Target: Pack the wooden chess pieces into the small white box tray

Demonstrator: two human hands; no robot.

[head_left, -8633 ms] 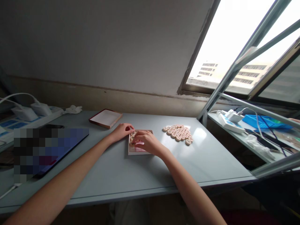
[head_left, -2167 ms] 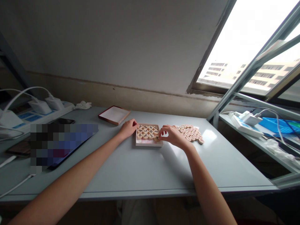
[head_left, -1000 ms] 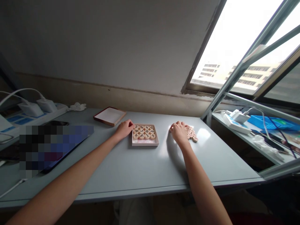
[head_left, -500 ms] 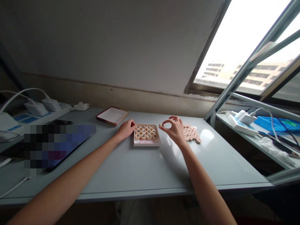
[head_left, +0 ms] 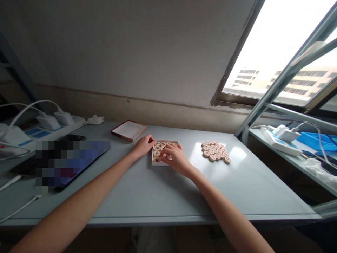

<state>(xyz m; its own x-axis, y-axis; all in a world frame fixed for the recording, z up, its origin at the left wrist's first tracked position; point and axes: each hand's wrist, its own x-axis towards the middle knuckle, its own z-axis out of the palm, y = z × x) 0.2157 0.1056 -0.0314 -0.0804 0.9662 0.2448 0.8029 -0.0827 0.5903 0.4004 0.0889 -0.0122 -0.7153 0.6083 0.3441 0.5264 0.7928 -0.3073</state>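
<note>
A shallow open box (head_left: 161, 163) stands on the grey table with rows of round wooden Chinese chess pieces inside, dark characters facing up. My left hand (head_left: 144, 144) is closed at its back left corner, fingertips pinching the edge. Over the box reaches my right hand (head_left: 177, 159), its thumb and fingers closed on a chess piece (head_left: 156, 159) in the front left corner. This hand hides much of the box's right and middle. To the right, several loose chess pieces (head_left: 215, 151) with reddish characters lie grouped flat on the table.
Behind and left of the box lies its open lid (head_left: 128, 130). A partly pixelated tablet (head_left: 89, 162) and a power strip (head_left: 76, 123) with chargers occupy the left side. On the right, a metal shelf (head_left: 310, 168) holds another power strip (head_left: 280, 140) and cables.
My right hand has moved left from beside the box to its front left corner, carrying a chess piece. My left hand stays at the box. The view has shifted slightly.
</note>
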